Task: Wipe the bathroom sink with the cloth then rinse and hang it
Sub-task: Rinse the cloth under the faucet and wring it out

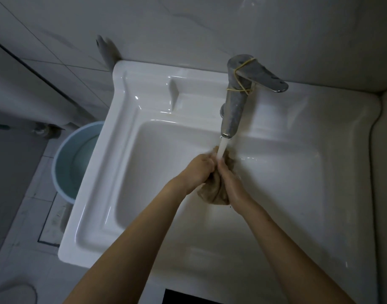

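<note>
Between curled fingers of left hand point(199, 170) and right hand point(230, 182): bunched brown cloth point(214, 195), gripped on both sides. Just above fingertips, water stream point(223, 145) from faucet point(234, 106). Below fingers, white sink basin point(157, 172).

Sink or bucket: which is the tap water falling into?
The white sink: the stream lands on the cloth over its bowl. The blue bucket stands on the floor beside it.

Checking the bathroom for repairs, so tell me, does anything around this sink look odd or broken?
Yes: a yellow rubber band is wound around the faucet body and its lever handle, which looks like a makeshift fix. Nothing else stands out. The sink itself looks intact.
</note>
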